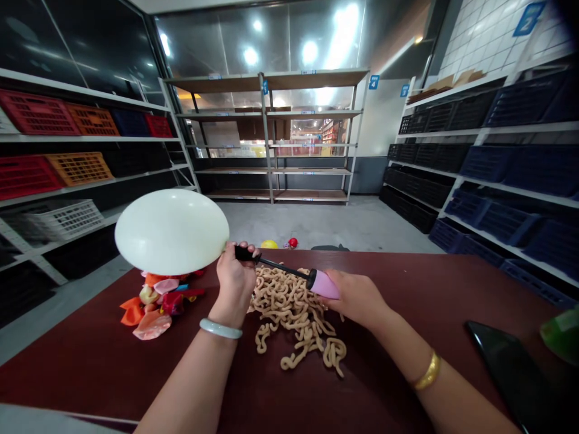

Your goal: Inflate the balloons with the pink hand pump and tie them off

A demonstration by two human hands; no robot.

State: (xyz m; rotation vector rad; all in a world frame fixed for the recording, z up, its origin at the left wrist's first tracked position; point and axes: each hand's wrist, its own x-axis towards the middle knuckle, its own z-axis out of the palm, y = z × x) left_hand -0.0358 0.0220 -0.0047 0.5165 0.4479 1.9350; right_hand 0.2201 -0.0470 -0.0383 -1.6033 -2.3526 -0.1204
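A balloon pump (323,283) with a pink barrel and a black rod and end is held between my two hands, its rod drawn out. My left hand (235,274) is closed around the black end, where the neck of a pale, inflated balloon (172,231) meets it. Around the pink barrel my right hand (357,295) is wrapped. Beneath the pump lies a heap of tan, rope-like twisted pieces (289,301). Left of my left wrist, under the balloon, sit several limp coloured balloons (156,307).
The dark red table (398,361) carries a black flat device (506,367) and a green object (561,334) at the right. Yellow (269,244) and red (293,242) round things show beyond its far edge. Racks with crates (81,169) flank both sides; a shelf unit (271,138) stands behind.
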